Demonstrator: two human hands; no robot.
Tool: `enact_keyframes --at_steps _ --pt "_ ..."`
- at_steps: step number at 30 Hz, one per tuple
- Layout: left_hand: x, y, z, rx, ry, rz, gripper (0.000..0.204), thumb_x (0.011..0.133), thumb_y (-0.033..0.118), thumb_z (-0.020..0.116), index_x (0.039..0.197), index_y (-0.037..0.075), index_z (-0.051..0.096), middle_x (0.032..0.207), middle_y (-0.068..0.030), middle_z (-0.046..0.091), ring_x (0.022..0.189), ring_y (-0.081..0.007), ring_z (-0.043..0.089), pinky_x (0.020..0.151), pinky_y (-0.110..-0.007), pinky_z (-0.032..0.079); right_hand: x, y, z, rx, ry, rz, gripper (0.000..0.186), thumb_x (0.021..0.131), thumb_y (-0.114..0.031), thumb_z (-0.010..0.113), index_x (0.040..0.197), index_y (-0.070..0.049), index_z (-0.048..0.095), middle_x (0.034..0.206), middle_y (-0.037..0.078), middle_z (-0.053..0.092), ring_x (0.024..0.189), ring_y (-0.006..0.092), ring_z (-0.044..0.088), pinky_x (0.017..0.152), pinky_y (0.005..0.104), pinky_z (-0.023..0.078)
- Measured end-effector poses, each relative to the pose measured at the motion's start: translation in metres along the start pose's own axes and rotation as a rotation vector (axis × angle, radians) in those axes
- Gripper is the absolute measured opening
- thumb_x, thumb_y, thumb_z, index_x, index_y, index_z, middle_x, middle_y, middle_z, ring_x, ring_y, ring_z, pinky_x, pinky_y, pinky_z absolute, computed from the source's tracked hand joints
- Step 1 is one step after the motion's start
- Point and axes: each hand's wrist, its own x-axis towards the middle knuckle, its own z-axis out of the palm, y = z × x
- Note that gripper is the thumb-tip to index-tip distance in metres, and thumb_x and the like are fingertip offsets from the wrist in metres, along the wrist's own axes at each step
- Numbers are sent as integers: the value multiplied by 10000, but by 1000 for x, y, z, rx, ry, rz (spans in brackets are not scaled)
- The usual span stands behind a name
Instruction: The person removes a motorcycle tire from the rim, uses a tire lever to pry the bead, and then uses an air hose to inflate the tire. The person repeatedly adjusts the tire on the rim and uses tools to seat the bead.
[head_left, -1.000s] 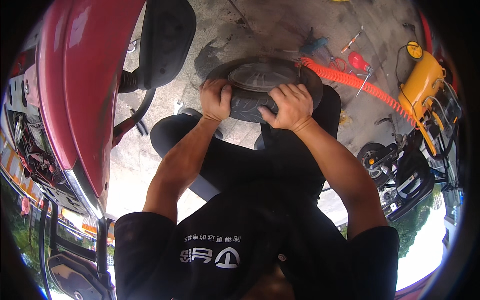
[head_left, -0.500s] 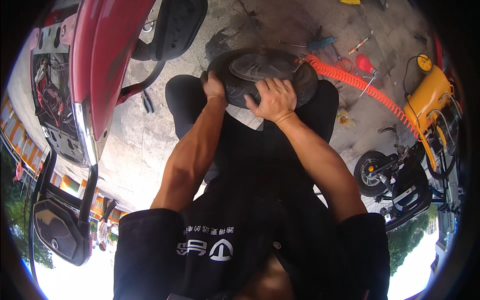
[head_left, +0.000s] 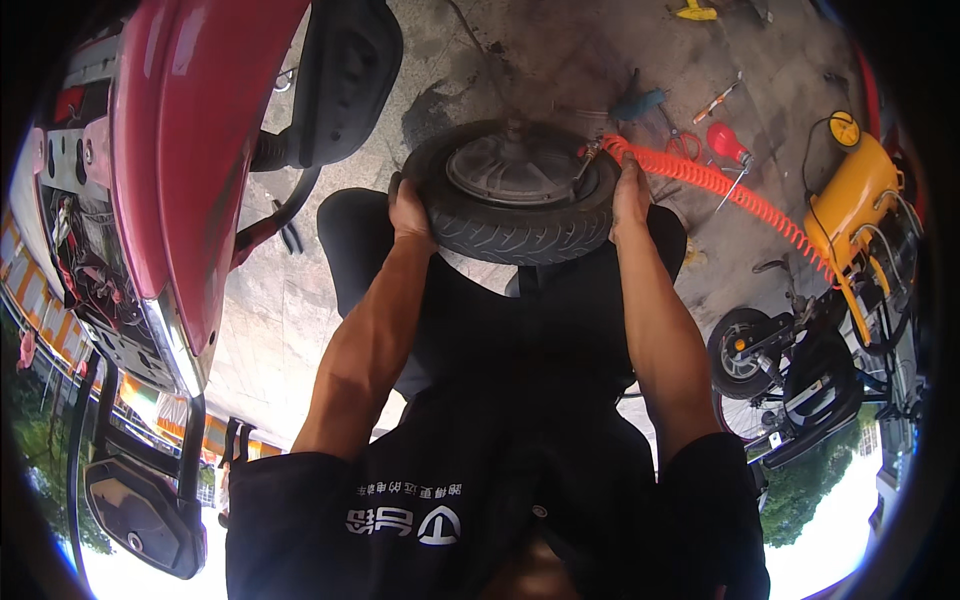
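Note:
A scooter wheel (head_left: 497,187) with a black treaded tyre and a grey hub lies tilted between my knees, its tread facing me. My left hand (head_left: 408,212) grips the tyre's left side, fingers partly hidden behind it. On the opposite side my right hand (head_left: 629,198) presses against the tyre, its fingertips close to the hose end. An orange coiled air hose (head_left: 690,175) runs to a metal fitting (head_left: 588,160) at the wheel's right side, by the hub. From the far side of the hub a cable (head_left: 487,50) leads away over the floor.
To the left stands a red scooter body (head_left: 185,130) with exposed wiring and a black seat-like part (head_left: 345,80). Pliers (head_left: 291,238), a red-handled screwdriver (head_left: 724,140) and a blue-handled tool (head_left: 638,105) lie on the floor. At right are a yellow tank (head_left: 855,195) and another two-wheeler (head_left: 740,350).
My right hand has moved from the tyre's near tread to its right side. The wheel now sits lower in view and tilts to show more tread. My left hand still holds the left side.

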Motion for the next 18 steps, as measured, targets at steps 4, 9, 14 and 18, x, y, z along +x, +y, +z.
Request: enact_keyframes --at_steps 4,9,14,18 --pt "-23 -11 5 24 31 98 550 908 274 546 1418 69 533 1276 -137 625 1151 -267 598 1035 -366 465 -7 5 -13 156 -49 91 637 1042 -473 481 1525 -57 479 1537 119 509 1414 252 461 1179 377 327" --pt "-24 -15 -2 23 52 -27 430 917 283 562 1241 10 634 1182 -96 657 1120 -237 597 1004 -356 474 3 25 -15 378 -125 120 624 1049 -446 435 1502 -21 487 1485 109 553 1354 243 525 1153 347 374" --pt "-12 -23 -15 37 33 -39 481 881 343 602 1231 16 652 1162 -104 663 1109 -237 593 1008 -364 463 11 50 -8 329 -10 -30 607 1064 -430 409 1466 9 524 1498 124 547 1382 247 496 1172 349 336" --pt "-9 -7 -6 60 55 27 597 866 337 602 1375 26 575 1306 -154 623 1198 -275 577 1063 -382 437 9 46 3 275 71 -221 605 1076 -439 418 1432 33 548 1467 153 575 1366 261 508 1158 351 339"
